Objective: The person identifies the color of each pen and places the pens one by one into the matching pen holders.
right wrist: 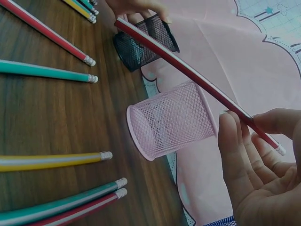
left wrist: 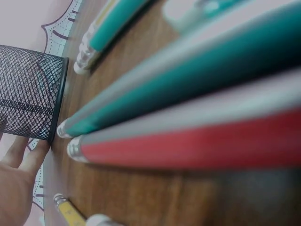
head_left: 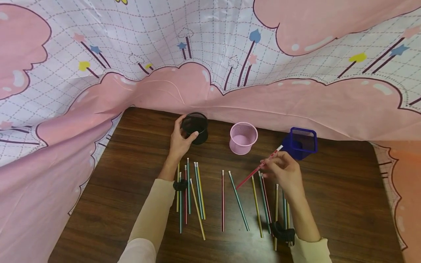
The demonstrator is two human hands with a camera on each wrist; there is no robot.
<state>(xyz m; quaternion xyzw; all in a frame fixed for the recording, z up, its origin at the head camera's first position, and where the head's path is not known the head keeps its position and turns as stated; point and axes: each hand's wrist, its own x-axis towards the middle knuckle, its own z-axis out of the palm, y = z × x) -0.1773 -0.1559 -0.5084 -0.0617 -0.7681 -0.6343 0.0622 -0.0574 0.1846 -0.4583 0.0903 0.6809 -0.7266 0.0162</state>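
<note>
My left hand point(head_left: 179, 142) holds the black mesh pen cup point(head_left: 199, 127) at the back of the table, thumb at its rim and fingers round its far side. In the left wrist view, fingertips lie against the mesh of that cup point(left wrist: 28, 89). My right hand point(head_left: 288, 175) pinches a red pencil point(head_left: 252, 174) between thumb and fingers, near its eraser end. The pencil is raised and slanted, its plain end pointing toward the left. In the right wrist view, this pencil point(right wrist: 183, 69) crosses in front of the pink mesh cup point(right wrist: 169, 122).
An upright pink cup point(head_left: 241, 149) stands mid-back, with a dark blue square holder point(head_left: 297, 149) right of it. Several red, green and yellow pencils lie in front, including a lone red pencil point(head_left: 223, 201). Patterned cloth point(head_left: 204, 87) hangs behind the table point(head_left: 125, 175).
</note>
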